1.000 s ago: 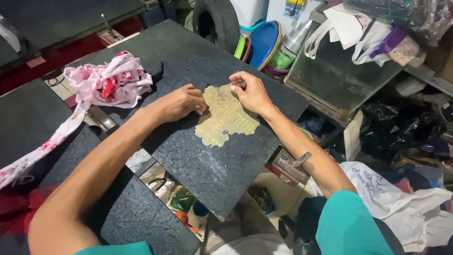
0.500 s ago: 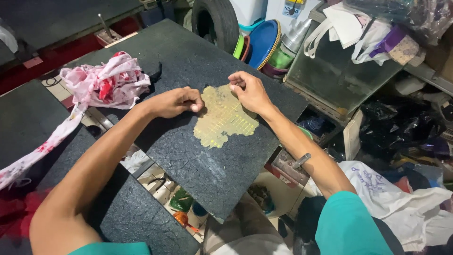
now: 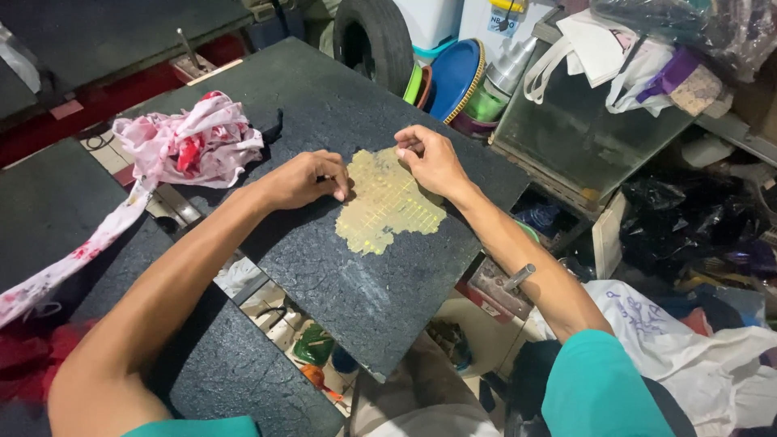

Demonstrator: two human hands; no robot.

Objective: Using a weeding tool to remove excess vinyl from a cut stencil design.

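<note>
A thin yellowish sheet with an irregular outline and a faint grid (image 3: 387, 204) lies flat on a dark speckled slab (image 3: 340, 275). My left hand (image 3: 306, 178) rests at the sheet's left edge, fingers curled, fingertips pressing it near the top left. My right hand (image 3: 429, 158) sits at the sheet's upper right edge, thumb and fingers pinched on its rim. Both forearms reach in from the bottom of the view.
A crumpled pink and red patterned cloth (image 3: 190, 146) lies on the slab to the left, trailing down left. A black tyre (image 3: 374, 36), blue plate and bowls (image 3: 453, 77) stand behind. A dark glass pane (image 3: 579, 121), white bags (image 3: 688, 356) and clutter fill the right.
My left hand has slid slightly left along the sheet's edge. The sheet and my right hand stay about where they were.
</note>
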